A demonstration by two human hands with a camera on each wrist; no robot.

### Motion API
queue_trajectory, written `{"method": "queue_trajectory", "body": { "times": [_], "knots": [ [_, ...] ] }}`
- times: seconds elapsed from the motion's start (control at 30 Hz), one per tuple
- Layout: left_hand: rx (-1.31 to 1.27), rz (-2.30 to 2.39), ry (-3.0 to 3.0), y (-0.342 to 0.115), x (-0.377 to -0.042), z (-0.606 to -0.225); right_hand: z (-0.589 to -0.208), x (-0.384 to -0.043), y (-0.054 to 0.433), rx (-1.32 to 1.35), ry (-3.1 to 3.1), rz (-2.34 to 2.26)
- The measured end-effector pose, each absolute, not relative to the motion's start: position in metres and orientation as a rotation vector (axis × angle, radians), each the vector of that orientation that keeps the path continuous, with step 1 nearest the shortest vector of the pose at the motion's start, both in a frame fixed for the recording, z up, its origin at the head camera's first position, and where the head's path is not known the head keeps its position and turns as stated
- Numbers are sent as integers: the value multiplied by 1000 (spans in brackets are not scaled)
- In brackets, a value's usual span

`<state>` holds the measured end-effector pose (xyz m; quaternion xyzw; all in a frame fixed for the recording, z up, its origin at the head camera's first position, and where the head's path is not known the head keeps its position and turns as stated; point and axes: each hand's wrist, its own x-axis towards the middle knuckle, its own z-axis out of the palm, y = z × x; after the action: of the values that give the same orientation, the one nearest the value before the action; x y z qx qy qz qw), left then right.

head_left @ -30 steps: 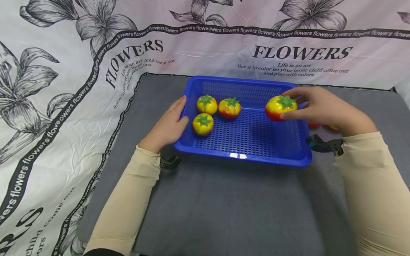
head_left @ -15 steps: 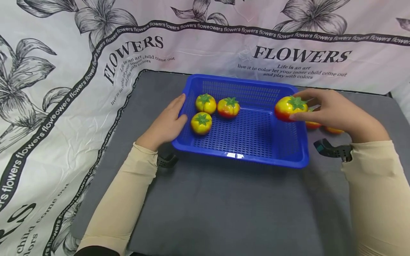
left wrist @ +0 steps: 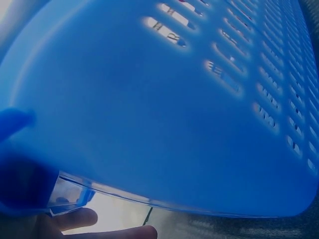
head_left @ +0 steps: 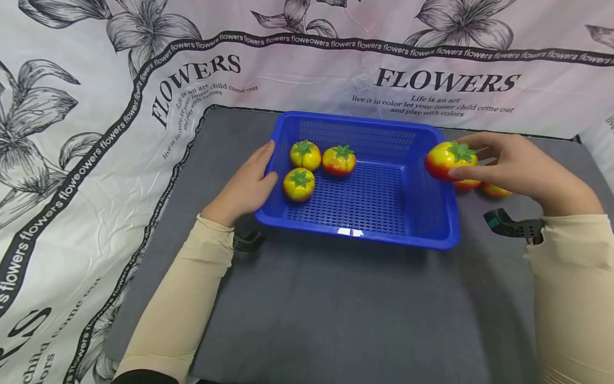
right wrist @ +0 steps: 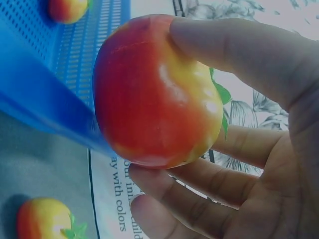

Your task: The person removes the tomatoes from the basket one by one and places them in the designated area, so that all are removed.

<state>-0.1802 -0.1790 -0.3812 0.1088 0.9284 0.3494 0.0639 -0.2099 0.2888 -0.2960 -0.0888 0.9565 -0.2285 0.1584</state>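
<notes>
In the head view my right hand [head_left: 527, 169] pinches a yellow-and-red tomato [head_left: 450, 160] with a green leafy top. It is raised over the right rim of the blue basket [head_left: 355, 236]. The right wrist view shows the thumb on one side of this tomato [right wrist: 154, 94] and fingertips on the other. My left hand [head_left: 244, 186] rests against the basket's left side with its fingers fairly straight. Inside the basket's left part sit a tomato at the back [head_left: 305, 155], a redder tomato [head_left: 339, 161] beside it and a front tomato [head_left: 299, 185].
On the grey table [head_left: 336, 309], right of the basket, lie a partly hidden tomato [head_left: 466, 185] and another tomato [head_left: 495, 190] under my right hand. A white flower-printed cloth [head_left: 307, 80] lines the back and left.
My right hand has carried the tomato rightward, from above the basket's inside to over its right rim. My left hand stays at the basket's left side.
</notes>
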Motion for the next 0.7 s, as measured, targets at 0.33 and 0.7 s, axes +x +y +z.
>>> {"method": "queue_trajectory", "body": {
  "times": [0.33,0.7],
  "knots": [
    [324,1048,2810,-181,-182,-383,-299,-205,307,-215,2770,-676],
    [329,1064,2795,-180,-181,-380,-304,-193,324,-107,2812,-712]
  ]
}}
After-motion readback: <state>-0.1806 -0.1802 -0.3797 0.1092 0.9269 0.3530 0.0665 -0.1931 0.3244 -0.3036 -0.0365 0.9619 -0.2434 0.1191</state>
